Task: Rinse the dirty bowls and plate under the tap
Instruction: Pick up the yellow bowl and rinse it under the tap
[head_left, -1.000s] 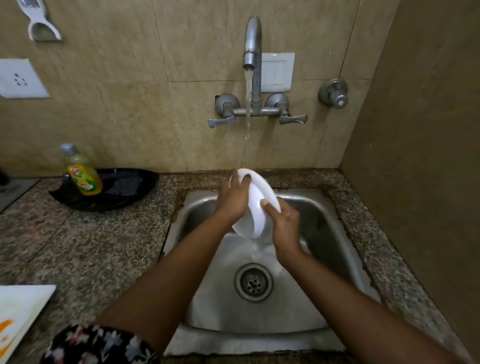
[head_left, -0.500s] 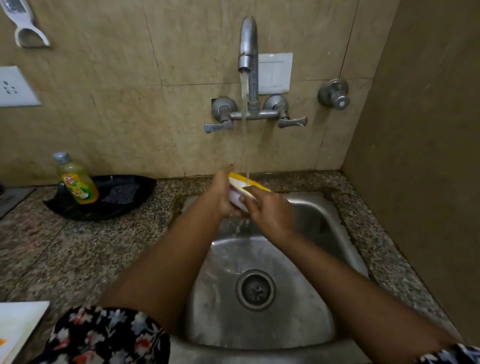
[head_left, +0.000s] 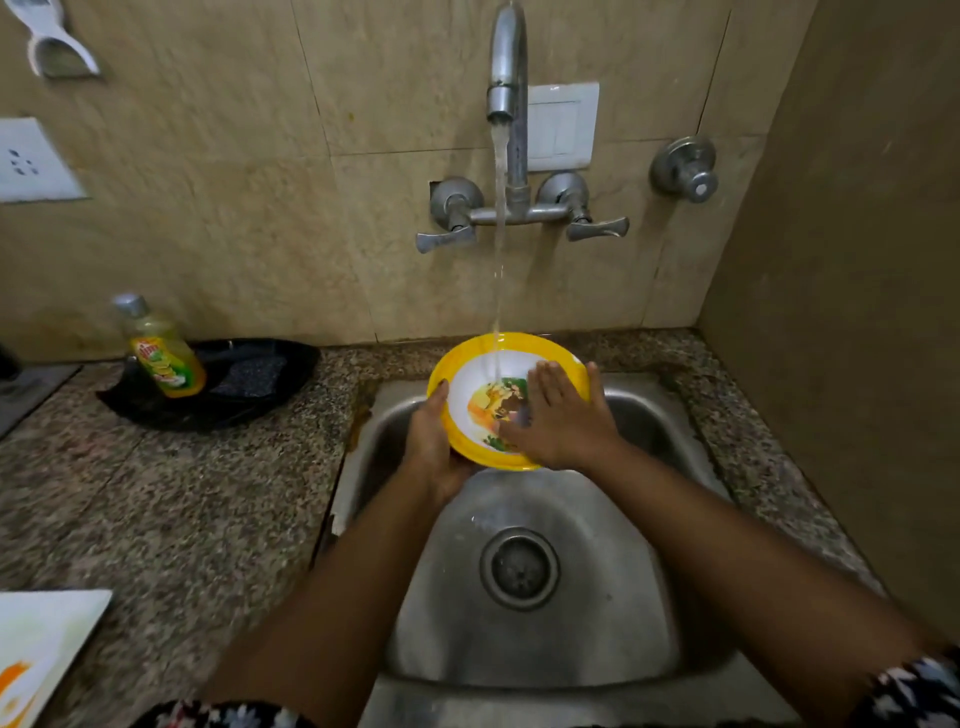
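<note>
I held the yellow-rimmed bowl over the sink's back edge under the tap's stream, left grip wrapped around its rim, right grip flat inside; speckled counter, beige tiled wall.

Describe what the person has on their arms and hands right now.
Both hands, left hand and right hand, are bare: no gloves, rings or watch visible. Forearms are uncovered. Dark floral-print sleeves with white and reddish flowers show at the bottom edge.

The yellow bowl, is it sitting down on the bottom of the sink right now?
No, the left hand holds the yellow bowl up under the tap stream, above the sink floor.
</note>
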